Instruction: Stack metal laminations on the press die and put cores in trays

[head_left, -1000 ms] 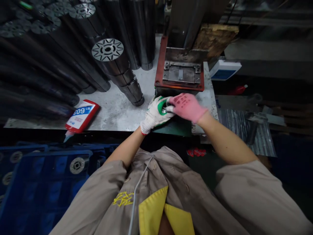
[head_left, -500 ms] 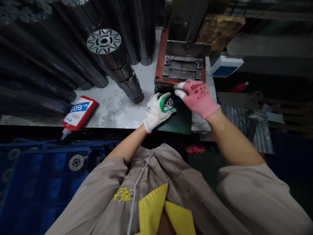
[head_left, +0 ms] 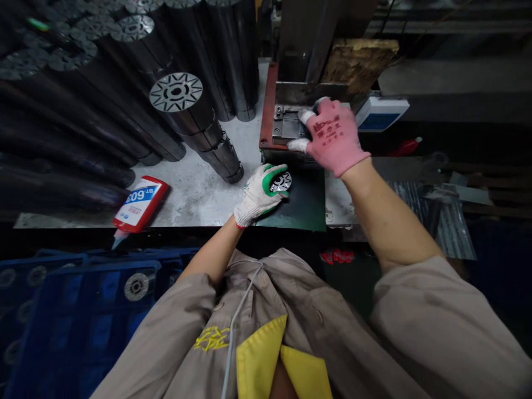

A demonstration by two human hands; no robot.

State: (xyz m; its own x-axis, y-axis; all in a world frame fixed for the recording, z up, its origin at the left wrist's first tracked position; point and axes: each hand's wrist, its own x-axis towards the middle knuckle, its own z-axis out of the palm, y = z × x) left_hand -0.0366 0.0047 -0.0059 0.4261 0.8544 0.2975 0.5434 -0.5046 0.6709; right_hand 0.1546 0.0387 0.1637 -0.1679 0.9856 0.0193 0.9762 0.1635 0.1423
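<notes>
My left hand [head_left: 258,195], in a white knit glove with a green palm, is shut on a small stamped steel disc [head_left: 281,182] above a dark green mat [head_left: 304,208]. My right hand [head_left: 333,136], in a pink glove, holds nothing visible. Its fingertips are at the steel die plate [head_left: 288,124] of a press, which is set on a red base [head_left: 266,105]. The glove hides part of that plate.
Tall stacks of slotted steel discs [head_left: 195,105] stand on the scuffed workbench [head_left: 199,191]. A red-and-white 603 adhesive bottle [head_left: 139,205] lies near the bench edge. A blue crate [head_left: 87,310] with discs sits below left. A blue-and-white box [head_left: 382,113] stands right of the press.
My right hand has moved away from the disc and forward to the die plate. My left hand keeps the disc, and both hands were together on it a second ago.
</notes>
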